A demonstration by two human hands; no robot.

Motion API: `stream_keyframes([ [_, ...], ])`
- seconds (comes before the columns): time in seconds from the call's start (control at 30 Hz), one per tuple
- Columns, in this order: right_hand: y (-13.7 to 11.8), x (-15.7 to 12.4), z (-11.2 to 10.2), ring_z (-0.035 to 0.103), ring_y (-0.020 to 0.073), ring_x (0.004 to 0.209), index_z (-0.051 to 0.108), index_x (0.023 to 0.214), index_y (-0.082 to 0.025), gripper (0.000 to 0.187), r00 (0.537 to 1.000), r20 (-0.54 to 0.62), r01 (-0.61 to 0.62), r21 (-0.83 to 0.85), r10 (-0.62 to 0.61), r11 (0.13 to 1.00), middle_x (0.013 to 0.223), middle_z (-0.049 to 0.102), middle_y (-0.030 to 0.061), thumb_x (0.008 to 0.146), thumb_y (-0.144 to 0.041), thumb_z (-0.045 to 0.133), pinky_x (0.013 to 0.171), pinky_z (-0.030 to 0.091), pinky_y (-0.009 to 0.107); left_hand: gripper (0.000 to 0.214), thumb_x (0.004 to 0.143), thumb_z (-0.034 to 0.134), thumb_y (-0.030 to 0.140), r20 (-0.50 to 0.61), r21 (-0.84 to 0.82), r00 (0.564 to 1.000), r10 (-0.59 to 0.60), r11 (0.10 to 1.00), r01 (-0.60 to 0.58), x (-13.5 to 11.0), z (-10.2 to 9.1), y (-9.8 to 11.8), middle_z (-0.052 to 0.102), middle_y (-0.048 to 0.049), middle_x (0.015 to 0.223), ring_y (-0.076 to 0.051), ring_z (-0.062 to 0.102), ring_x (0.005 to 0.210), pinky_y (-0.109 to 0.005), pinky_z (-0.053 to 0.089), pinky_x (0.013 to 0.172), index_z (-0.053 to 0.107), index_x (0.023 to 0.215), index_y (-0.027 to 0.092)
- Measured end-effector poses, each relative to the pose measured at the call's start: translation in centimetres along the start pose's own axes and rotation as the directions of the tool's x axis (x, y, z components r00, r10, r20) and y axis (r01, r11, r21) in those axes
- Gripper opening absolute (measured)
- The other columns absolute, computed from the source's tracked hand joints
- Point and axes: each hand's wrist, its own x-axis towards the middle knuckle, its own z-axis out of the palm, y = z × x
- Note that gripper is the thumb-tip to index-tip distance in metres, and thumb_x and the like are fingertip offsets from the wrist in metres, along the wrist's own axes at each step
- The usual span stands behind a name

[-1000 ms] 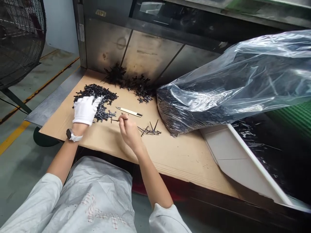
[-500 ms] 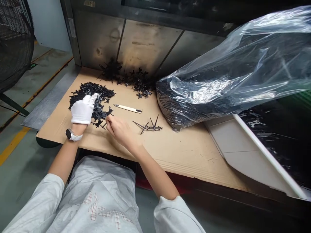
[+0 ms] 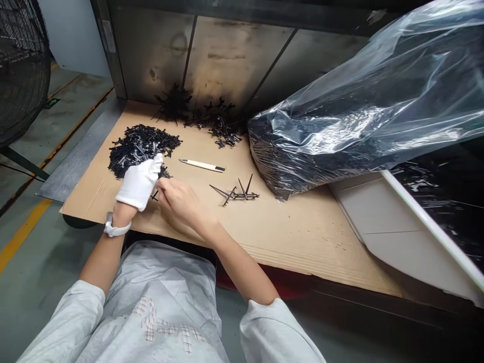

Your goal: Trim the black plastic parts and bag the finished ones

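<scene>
One cardboard sheet (image 3: 295,242) takes up most of the view, with a clear plastic bag (image 3: 351,101) of black moulded parts slumped on its far right. Three lots of black plastic runners lie on the card: large pile (image 3: 138,151) at far left, spiky heap (image 3: 212,118) against the far metal panel (image 3: 234,60), small cluster (image 3: 236,194) mid-sheet. Utility knife (image 3: 202,165) lies between pile and cluster, apart from both hands. Left hand (image 3: 139,182), white-gloved, fingers pressed together, sits against the pile's near edge. Right hand (image 3: 181,201), bare, is just beside the glove, fingertips drawn together; seems to pinch a small black piece (image 3: 161,185), though the fingers mostly hide it.
</scene>
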Motion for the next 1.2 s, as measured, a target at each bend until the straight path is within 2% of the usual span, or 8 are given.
stream_keyframes([
  [0.17,-0.1,0.3,-0.3,0.05,0.0164,0.073,0.049,0.087,-0.019,0.019,0.999,-0.037,0.017,0.192,-0.01,0.981,0.081,0.061,0.0051,0.097,-0.018,0.033,0.066,0.036,0.028,0.031,0.087,0.053,0.042,0.107,-0.344,0.979,-0.176,0.917,0.202,-0.1,1.0,0.7,0.053,0.0028,0.055,-0.009,0.048,0.05,-0.022,0.037,0.048,0.054,0.067,0.019],
  [0.33,-0.1,-1.5,-0.5,0.053,0.0136,0.07,0.049,0.085,-0.021,0.019,0.98,-0.167,-0.022,0.449,0.108,0.893,0.08,0.06,0.0029,0.094,-0.021,0.032,0.067,0.042,0.025,0.044,0.086,0.052,0.053,0.585,-0.557,0.778,-0.228,0.584,0.59,0.0,0.3,1.8,0.021,0.0108,0.042,-0.004,0.013,0.031,-0.02,0.012,0.033,0.034,0.061,0.022],
  [0.4,0.4,-3.3,-1.2,0.054,0.0138,0.066,0.05,0.085,-0.022,0.02,0.94,-0.252,-0.088,0.472,0.23,0.877,0.078,0.061,0.0028,0.094,-0.024,0.032,0.065,0.042,0.026,0.047,0.089,0.044,0.057,0.498,-0.529,0.827,-0.262,0.664,0.529,0.2,0.1,1.6,0.02,0.0099,0.042,-0.005,0.015,0.031,-0.021,0.016,0.034,0.031,0.06,0.023],
  [0.53,3.4,-8.0,-4.3,0.056,0.0165,0.062,0.052,0.083,-0.022,0.016,0.859,-0.211,-0.387,0.326,0.466,0.862,0.072,0.061,0.0033,0.091,-0.027,0.039,0.061,0.042,0.029,0.043,0.091,0.038,0.055,-0.059,-0.13,0.977,-0.205,0.972,0.196,1.1,-0.1,0.0,0.049,-0.0008,0.055,-0.014,0.05,0.05,-0.028,0.04,0.052,0.044,0.063,0.023],
  [0.7,8.7,-12.8,-8.1,0.059,0.0219,0.067,0.054,0.082,-0.022,0.016,0.735,-0.042,-0.676,0.043,0.677,0.736,0.075,0.064,0.0072,0.087,-0.031,0.042,0.066,0.043,0.033,0.039,0.091,0.042,0.049,-0.082,0.437,0.981,0.174,0.891,-0.121,2.0,-0.8,-1.3,0.064,-0.0141,0.123,-0.035,0.053,0.12,-0.051,0.04,0.099,0.07,0.085,0.022],
  [0.83,10.7,-13.7,-9.7,0.064,0.0245,0.077,0.056,0.109,-0.017,0.029,0.655,0.091,-0.751,-0.037,0.75,0.66,0.082,0.066,0.0087,0.087,-0.033,0.044,0.072,0.048,0.035,0.057,0.092,0.039,0.055,-0.104,0.379,0.992,0.078,0.925,-0.033,2.1,-1.2,-1.2,0.046,-0.0177,0.147,-0.039,0.037,0.138,-0.059,0.031,0.111,0.059,0.13,0.018],
  [1.0,10.5,-9.5,-11.2,0.062,0.0327,0.098,0.055,0.122,-0.013,0.038,0.743,-0.059,-0.632,-0.389,0.666,0.67,0.106,0.064,0.019,0.091,-0.034,0.047,0.08,0.049,0.042,0.061,0.094,0.036,0.052,-0.124,0.288,0.992,0.04,0.958,-0.003,2.1,-1.8,-1.6,0.047,-0.0187,0.147,-0.034,0.04,0.139,-0.052,0.029,0.117,0.05,0.139,0.012],
  [1.2,12.7,7.0,-8.5,0.062,0.0321,0.104,0.06,0.117,-0.014,0.03,0.895,0.133,-0.356,-0.36,0.425,0.862,0.112,0.065,0.0179,0.094,-0.022,0.043,0.087,0.048,0.042,0.062,0.093,0.035,0.053,-0.174,0.189,0.984,0.041,0.982,-0.007,1.5,-2.0,-2.6,0.053,-0.0199,0.14,-0.032,0.047,0.134,-0.048,0.035,0.115,0.056,0.132,0.009],
])
